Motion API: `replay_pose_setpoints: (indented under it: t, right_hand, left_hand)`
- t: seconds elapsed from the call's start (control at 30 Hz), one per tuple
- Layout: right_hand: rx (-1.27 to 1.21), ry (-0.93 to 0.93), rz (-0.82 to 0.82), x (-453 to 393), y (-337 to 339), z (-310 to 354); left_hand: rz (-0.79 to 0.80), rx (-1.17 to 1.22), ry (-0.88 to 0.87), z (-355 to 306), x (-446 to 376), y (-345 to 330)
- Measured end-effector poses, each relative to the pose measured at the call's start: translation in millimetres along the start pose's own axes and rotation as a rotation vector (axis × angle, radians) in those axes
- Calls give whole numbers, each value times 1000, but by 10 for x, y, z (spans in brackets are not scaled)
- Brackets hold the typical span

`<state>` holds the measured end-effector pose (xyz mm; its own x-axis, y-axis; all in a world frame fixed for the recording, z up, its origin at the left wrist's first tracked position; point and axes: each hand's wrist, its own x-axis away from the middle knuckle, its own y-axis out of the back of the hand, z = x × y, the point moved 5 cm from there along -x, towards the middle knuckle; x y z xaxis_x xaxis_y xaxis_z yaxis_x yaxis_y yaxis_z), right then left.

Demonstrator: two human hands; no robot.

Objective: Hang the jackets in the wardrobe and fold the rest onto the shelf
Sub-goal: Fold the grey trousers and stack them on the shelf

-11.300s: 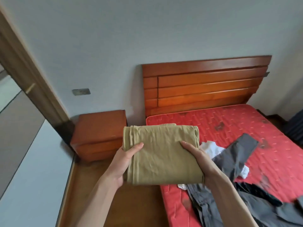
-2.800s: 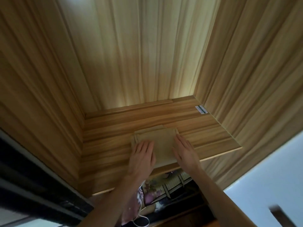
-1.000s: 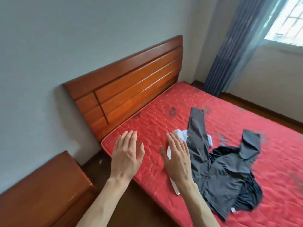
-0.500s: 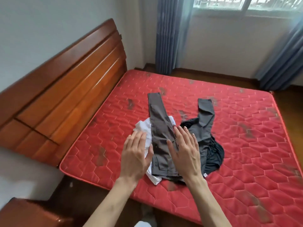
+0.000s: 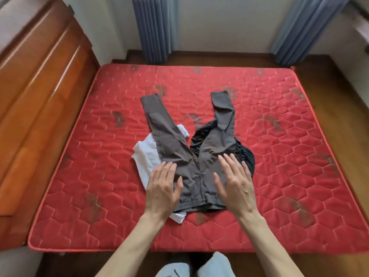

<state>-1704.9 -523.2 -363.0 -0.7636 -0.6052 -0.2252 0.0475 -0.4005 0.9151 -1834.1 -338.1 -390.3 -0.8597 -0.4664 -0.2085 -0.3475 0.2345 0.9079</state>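
2 hands (image 5: 197, 186) hover above grey trousers (image 5: 179, 152) on red mattress (image 5: 279, 156).

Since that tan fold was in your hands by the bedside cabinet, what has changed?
The tan garment was laid on the wardrobe shelf and let go; it is out of view now. Both hands, left hand and right hand, are open and reaching over the grey trousers. The trousers still lie on the red mattress over the white garment and black garment.

Trousers (image 5: 175, 148) on mattress (image 5: 279, 156)
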Motion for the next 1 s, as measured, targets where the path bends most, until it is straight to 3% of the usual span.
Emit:
replay_pose_setpoints:
  t: [0.63,0.87,1.0]
  right_hand:
    - [192,-5,433,1055,-3109,-1772]
    - [220,-33,515,1250,-3836,-2289]
    - [294,-29,523,1200,-4017,-2379]
  left_hand:
    - [440,76,-79,810,696,-3339]
    - [654,-160,-86,1061,884,-4114]
    - [683,-280,-131,1059,861,-4257]
